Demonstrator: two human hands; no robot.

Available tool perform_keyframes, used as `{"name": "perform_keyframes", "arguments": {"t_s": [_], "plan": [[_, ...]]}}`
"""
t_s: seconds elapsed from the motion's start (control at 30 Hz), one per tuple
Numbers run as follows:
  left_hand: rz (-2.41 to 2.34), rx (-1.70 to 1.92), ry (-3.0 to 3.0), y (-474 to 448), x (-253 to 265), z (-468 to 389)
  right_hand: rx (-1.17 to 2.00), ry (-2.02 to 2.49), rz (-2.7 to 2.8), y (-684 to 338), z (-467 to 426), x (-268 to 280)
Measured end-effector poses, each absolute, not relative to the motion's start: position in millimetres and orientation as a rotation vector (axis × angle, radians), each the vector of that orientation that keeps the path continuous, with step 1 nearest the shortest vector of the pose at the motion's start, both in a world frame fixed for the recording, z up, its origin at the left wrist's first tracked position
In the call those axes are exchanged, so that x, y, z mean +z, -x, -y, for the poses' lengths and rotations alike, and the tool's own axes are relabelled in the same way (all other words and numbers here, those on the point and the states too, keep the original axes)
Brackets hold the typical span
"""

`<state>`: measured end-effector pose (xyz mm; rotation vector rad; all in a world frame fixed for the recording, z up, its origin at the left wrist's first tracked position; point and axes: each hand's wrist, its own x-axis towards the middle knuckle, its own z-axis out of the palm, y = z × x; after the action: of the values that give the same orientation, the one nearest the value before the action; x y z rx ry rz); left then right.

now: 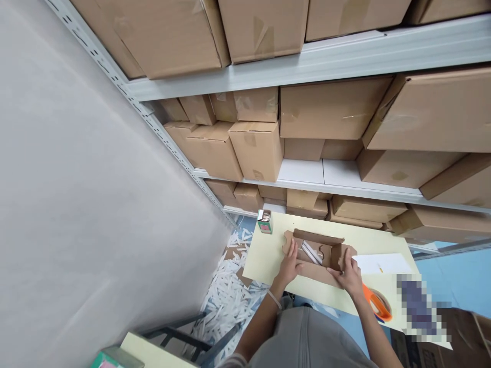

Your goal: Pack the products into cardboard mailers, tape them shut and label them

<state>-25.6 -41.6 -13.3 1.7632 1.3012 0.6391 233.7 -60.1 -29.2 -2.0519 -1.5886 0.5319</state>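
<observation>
An open brown cardboard box (324, 273) lies on the pale yellow table (264, 260), its end flaps folded outward. A slim white strip-like item (312, 253) rests inside it; its exact kind is unclear. My left hand (288, 267) grips the box at its left end, with the fingers over the wall and flap. At the opposite end, my right hand (348, 274) holds the right wall between thumb and fingers. Just right of that hand sits an orange tape dispenser (378, 304), partly behind my forearm.
A small green-and-white box (264, 222) stands at the table's far left corner. White paper (381, 263) lies to the right, near a blurred-out dark object (417, 306). Metal shelves (268, 84) with cartons rise behind. White paper strips (226, 291) litter the floor by the wall.
</observation>
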Motion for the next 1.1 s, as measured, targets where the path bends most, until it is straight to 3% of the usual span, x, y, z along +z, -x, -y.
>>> {"name": "perform_keyframes", "arguments": {"t_s": [0.1, 0.37, 0.7, 0.87, 1.1], "plan": [[-1.422, 0.586, -1.782, 22.1, -9.6, 42.7, 0.524, 2.094, 1.573, -233.9, 63.3, -28.5], [-1.767, 0.545, -1.687, 19.5, -11.4, 40.3, 0.136, 2.097, 1.629, -211.8, 69.1, -18.3], [-1.733, 0.537, -1.748, 21.9, -9.3, 37.8, 0.150, 1.943, 1.839, -213.9, 61.1, -39.1], [-1.786, 0.621, -1.793, 38.5, 11.7, 29.5, 0.138, 1.951, 1.847, -216.7, 59.9, -40.9], [-2.279, 0.536, -1.784, 87.7, 58.1, -37.7, 0.094, 2.009, 1.859, -216.0, 57.4, -43.9]]}}
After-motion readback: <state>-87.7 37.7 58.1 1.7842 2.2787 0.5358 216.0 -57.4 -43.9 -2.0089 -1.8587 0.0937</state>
